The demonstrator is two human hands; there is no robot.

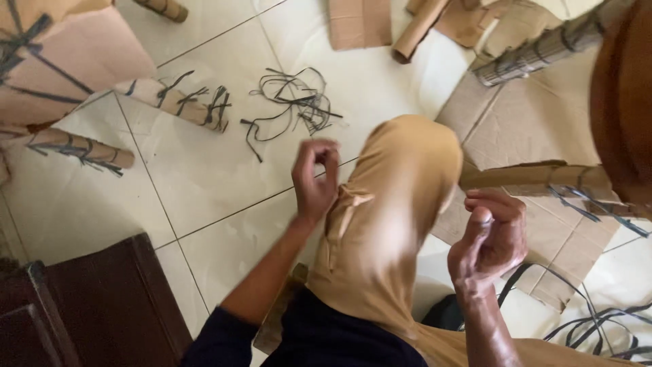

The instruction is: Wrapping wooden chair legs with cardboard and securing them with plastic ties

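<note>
- Nearest the camera, a dark blue sleeve covers the upper part of the left arm, and a raised knee in tan trousers fills the middle of the view.
- The left hand hangs in front of the knee, its fingers curled in with thumb and fingertips pinched together; whether anything thin sits in the pinch is too blurred to tell.
- The right hand is on the other side of the knee, fingers loosely curled toward the palm; I cannot tell whether it holds anything.
- Black straps lie in loose loops on the floor just below and beside the right hand.
- At lower left stands a dark brown wooden piece of furniture.
- Flat brown cardboard sheets lie on the white floor tiles behind the right hand, one long folded piece bound with dark strap.
- Past the left hand, well apart from it, a tangle of black strap offcuts lies on the tiles.
- Left of the tangle lie two rolled cardboard tubes, each tied with black strap, and a large pinkish-brown cardboard package crossed by dark straps.
- Farthest off, at the top edge, are more cardboard rolls, a flat scrap, and a grey strapped bundle lying at a slant.
</note>
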